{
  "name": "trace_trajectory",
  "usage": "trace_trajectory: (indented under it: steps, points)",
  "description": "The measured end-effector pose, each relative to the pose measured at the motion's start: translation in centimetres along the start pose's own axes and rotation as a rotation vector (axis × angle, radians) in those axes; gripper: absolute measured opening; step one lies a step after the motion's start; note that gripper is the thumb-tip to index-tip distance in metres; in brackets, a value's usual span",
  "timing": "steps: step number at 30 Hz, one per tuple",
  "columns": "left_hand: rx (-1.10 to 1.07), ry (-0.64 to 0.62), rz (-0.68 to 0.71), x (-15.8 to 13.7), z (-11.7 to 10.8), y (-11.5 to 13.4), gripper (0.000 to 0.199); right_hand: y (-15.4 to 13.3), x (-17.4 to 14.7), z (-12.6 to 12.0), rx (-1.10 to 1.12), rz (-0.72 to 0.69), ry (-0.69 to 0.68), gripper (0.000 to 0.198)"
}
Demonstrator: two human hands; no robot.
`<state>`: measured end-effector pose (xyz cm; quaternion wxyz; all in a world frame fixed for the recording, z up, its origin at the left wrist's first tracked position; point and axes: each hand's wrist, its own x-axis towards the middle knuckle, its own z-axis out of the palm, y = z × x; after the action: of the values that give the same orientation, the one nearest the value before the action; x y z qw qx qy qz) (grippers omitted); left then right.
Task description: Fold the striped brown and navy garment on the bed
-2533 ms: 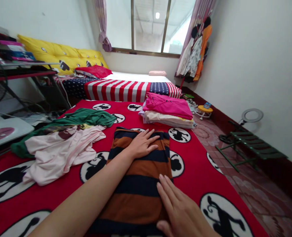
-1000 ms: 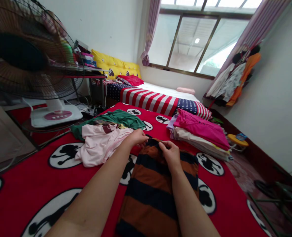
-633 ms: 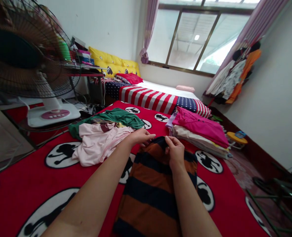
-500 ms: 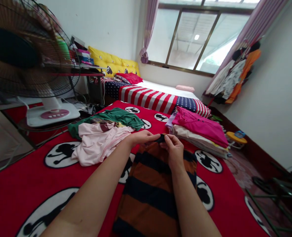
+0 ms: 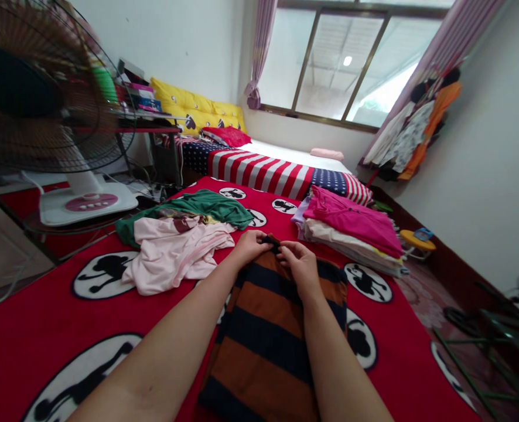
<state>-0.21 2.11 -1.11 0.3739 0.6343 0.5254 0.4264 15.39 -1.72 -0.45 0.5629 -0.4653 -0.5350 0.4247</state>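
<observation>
A brown and navy striped shirt (image 5: pixel 263 334) lies folded lengthwise in front of me on the red patterned cloth (image 5: pixel 154 328). At its far end, my left hand (image 5: pixel 251 246) pinches the dark collar from the left. My right hand (image 5: pixel 299 261) has its thumb and fingers closed on the same collar from the right, a short gap away. The collar edge is raised slightly between the two hands. My right forearm covers part of the shirt's right side.
Rumpled pink (image 5: pixel 171 252) and green (image 5: pixel 215 205) garments lie to the left. A stack of folded clothes (image 5: pixel 351 225), magenta on top, sits at the right. A fan (image 5: pixel 88 187) stands far left, a yellow stool (image 5: pixel 417 241) on the right, a bed (image 5: pixel 259 170) behind.
Both hands have shifted a little left along the collar, and more of the dark collar shows between them. The shirt's body remains in place.
</observation>
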Motion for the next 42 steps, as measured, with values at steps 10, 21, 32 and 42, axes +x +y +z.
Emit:
trace_trajectory:
  steps: [10,21,32,42]
  points:
    - [0.526,0.129,0.286,-1.8,2.7,4.7,0.028,2.6,1.0,0.3,0.010,0.010,-0.087,0.049]
    - [0.761,-0.016,0.353,-3.6,5.7,1.6,0.049,0.8,-0.6,-0.5,-0.242,-0.101,0.071,0.036]
    - [0.949,-0.065,0.440,-4.6,6.1,1.8,0.060,-0.2,-3.7,-10.4,-1.350,-0.203,-0.412,0.064]
    - [0.893,-0.204,0.382,-4.6,5.3,2.9,0.071,-0.5,-2.6,-12.8,-1.604,0.048,-0.168,0.064]
